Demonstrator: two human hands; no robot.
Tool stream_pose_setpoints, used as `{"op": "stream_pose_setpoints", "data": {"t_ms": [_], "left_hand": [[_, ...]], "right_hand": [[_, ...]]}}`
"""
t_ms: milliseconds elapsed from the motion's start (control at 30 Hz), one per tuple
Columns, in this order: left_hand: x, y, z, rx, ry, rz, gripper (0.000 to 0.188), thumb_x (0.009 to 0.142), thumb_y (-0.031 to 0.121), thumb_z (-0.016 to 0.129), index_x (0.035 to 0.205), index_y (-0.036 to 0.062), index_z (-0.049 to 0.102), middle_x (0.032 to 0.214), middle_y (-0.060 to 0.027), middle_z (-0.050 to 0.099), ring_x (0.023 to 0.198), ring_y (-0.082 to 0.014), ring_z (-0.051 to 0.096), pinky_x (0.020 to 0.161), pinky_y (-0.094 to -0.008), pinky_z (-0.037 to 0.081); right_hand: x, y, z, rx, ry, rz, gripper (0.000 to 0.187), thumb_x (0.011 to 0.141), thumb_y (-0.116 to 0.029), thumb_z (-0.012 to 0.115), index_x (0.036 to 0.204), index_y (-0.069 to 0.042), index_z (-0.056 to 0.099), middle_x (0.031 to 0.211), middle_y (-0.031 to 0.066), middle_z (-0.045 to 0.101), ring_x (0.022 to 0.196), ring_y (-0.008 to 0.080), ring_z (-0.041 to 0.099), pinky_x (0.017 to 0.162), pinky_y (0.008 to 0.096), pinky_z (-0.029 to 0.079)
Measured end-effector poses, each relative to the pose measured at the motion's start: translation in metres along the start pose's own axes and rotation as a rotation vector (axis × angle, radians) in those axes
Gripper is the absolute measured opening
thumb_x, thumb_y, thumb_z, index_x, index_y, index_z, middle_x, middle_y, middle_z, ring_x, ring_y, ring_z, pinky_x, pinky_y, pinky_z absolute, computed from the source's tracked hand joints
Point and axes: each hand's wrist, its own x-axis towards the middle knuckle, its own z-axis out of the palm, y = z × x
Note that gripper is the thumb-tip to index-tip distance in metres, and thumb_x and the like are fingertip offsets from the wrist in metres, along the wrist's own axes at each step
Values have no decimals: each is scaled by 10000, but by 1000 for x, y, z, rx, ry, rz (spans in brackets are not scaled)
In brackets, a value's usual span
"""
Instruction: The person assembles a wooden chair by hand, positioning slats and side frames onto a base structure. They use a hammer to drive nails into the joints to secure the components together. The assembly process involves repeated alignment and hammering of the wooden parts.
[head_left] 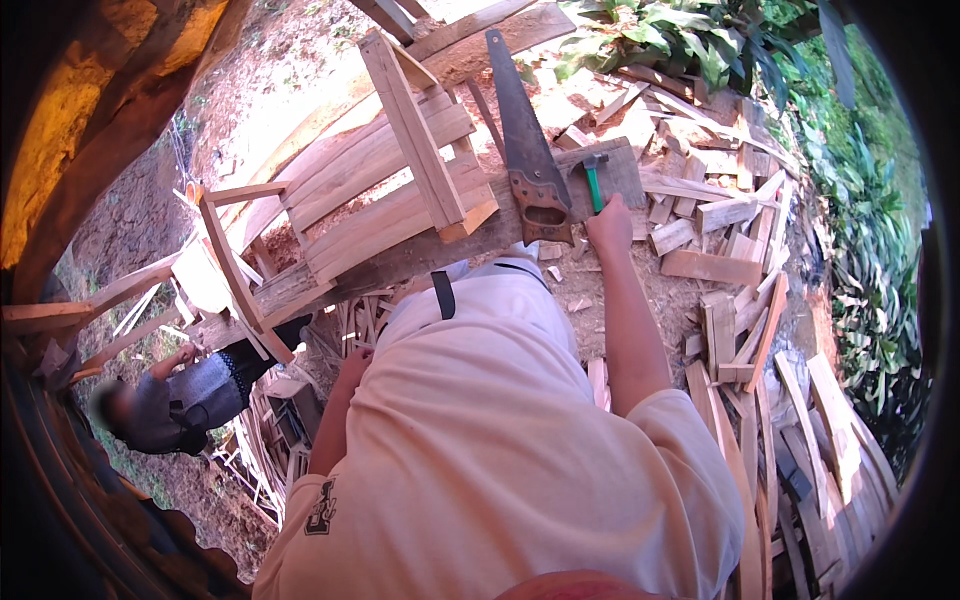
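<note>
My right hand is closed round the green handle of a hammer, whose dark head rests on or just over the end of a plank bench. Left of the hammer a handsaw with a wooden grip lies on the wood, its blade pointing away from me. Beside the saw sits a slatted wooden frame, like a chair or small bench, with a thick upright post. My left hand hangs low by my left hip, away from the wood; its fingers are mostly hidden.
Offcuts and boards are heaped on the right, with long planks nearer me. Another person is at the left, by a curved wooden piece. Leafy plants edge the right side. A large timber fills the upper left.
</note>
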Motion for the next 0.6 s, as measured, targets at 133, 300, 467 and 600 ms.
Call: {"op": "stream_pose_setpoints", "data": {"t_ms": [133, 300, 467, 600], "left_hand": [[9, -12, 9, -29, -17, 2, 434, 962, 343, 648, 1194, -23, 670, 1103, -200, 727, 1022, -310, 703, 872, -391, 535], [6, -14, 11, -82, -14, -46, 431, 967, 333, 638, 1190, -35, 668, 1099, -212, 724, 1026, -322, 697, 885, -400, 528], [-28, 38, 3, -110, 4, -26, 423, 967, 322, 629, 1181, -41, 670, 1096, -220, 721, 1026, -330, 694, 886, -412, 523], [-33, 37, 8, -70, 21, -44, 416, 963, 318, 627, 1174, -38, 675, 1111, -234, 713, 1034, -349, 691, 889, -415, 521]], "right_hand": [[3, 2, -1, 16, 0, 9, 343, 776, -38, 657, 1105, 21, 578, 1032, 287, 683, 1026, 458, 656, 873, 525, 519], [12, 7, 2, -15, -59, 44, 368, 763, -91, 740, 1077, -5, 568, 1044, 248, 685, 1020, 423, 674, 870, 513, 545], [9, 1, -2, 5, -34, -9, 377, 747, -71, 720, 1085, -2, 568, 1025, 257, 687, 1005, 435, 671, 864, 514, 531], [5, 0, -8, 7, -27, -23, 332, 764, -57, 670, 1082, -19, 582, 1003, 257, 692, 980, 449, 668, 851, 511, 523]]}}
